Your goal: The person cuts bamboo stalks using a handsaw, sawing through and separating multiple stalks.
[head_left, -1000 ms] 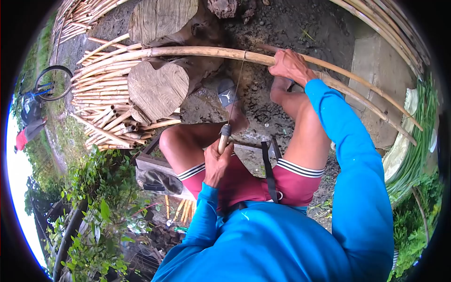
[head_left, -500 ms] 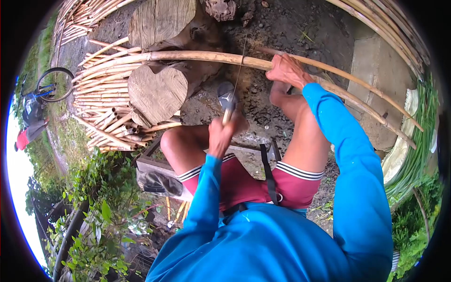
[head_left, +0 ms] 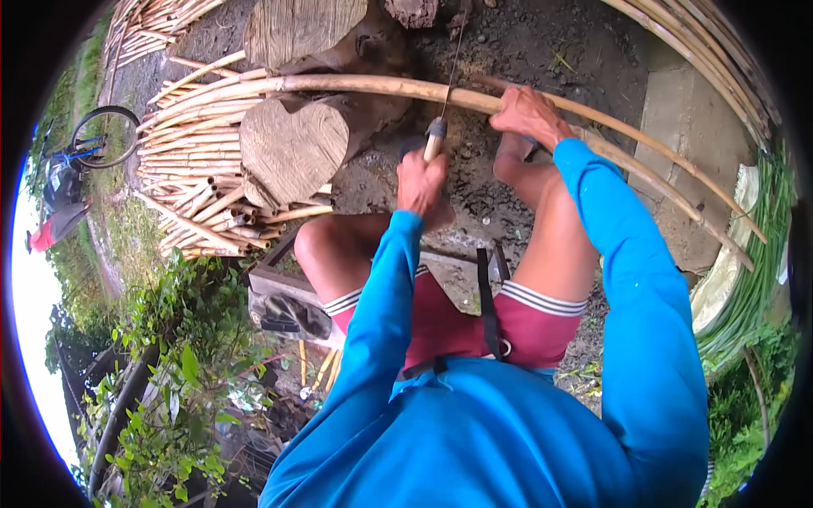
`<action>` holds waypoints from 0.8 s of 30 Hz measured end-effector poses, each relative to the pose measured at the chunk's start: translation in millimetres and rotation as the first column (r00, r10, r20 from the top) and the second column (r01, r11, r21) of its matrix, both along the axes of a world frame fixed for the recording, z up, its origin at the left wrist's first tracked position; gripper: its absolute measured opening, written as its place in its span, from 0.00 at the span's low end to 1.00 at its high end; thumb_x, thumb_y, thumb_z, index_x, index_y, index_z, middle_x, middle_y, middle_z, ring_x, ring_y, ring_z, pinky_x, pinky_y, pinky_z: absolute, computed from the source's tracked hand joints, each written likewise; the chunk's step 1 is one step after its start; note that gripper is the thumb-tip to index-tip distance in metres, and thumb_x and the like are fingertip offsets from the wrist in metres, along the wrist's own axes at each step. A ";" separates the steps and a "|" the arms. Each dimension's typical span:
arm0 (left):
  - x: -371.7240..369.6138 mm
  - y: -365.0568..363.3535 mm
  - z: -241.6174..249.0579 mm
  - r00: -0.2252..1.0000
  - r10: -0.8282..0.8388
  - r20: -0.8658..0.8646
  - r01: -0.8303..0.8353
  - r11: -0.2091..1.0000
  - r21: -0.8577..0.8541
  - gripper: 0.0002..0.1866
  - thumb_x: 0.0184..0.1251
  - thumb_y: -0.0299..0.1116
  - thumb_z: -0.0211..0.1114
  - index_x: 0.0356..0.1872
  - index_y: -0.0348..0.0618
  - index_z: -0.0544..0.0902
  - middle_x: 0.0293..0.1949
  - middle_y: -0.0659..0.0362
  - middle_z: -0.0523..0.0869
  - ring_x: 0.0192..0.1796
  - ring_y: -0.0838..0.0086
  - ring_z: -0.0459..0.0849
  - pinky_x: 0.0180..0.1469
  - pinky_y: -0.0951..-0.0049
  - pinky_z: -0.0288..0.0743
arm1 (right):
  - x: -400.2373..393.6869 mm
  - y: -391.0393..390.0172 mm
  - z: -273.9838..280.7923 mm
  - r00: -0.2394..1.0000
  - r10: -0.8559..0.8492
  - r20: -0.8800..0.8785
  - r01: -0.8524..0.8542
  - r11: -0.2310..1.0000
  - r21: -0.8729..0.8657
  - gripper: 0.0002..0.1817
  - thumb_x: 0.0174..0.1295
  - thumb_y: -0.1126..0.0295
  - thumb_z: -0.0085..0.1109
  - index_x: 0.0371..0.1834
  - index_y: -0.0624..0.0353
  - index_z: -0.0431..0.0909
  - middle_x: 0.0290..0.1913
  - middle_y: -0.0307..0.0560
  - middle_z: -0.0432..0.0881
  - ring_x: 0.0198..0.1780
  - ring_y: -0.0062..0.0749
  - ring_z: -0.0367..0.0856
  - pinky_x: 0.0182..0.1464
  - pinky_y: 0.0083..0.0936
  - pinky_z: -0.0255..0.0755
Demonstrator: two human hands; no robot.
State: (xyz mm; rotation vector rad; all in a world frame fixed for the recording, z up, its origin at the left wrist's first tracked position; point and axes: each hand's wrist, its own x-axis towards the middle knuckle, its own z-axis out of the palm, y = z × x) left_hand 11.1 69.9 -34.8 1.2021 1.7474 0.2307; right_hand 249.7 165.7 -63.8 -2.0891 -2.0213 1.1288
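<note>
My left hand [head_left: 422,180] is closed around the pale handle of a hand saw [head_left: 436,140]. Its thin blade, seen edge-on, crosses a long bamboo pole [head_left: 364,83] just left of my right hand [head_left: 529,117]; whether it has cut in is too fine to see. My right hand is wrapped round the pole near its middle. The pole lies across a log [head_left: 292,152] with a pale sawn end, and its thinner end reaches down to the right. A second, thinner pole [head_left: 652,140] runs alongside, beyond my right hand.
Cut bamboo poles [head_left: 190,161] are piled at the left, beside another log [head_left: 305,30]. Long poles [head_left: 707,51] and green stalks [head_left: 754,262] lie at the right, near a concrete block [head_left: 673,110]. A bicycle [head_left: 102,144] and a person in red [head_left: 55,233] are far left.
My left hand has pushed the saw forward, away from my body, so the handle is closer to the pole. My right hand keeps its grip on the pole; the view has shifted slightly.
</note>
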 end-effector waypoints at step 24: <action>0.1 15.4 -4.9 0.998 -0.066 0.023 0.063 0.990 0.125 0.19 0.59 0.42 0.62 0.27 0.32 0.79 0.17 0.51 0.77 0.21 0.66 0.79 0.25 0.62 0.70 | -0.9 3.1 6.5 0.997 0.016 0.070 -0.009 0.995 -0.097 0.20 0.46 0.61 0.56 0.37 0.65 0.86 0.39 0.68 0.85 0.46 0.61 0.85 0.53 0.45 0.78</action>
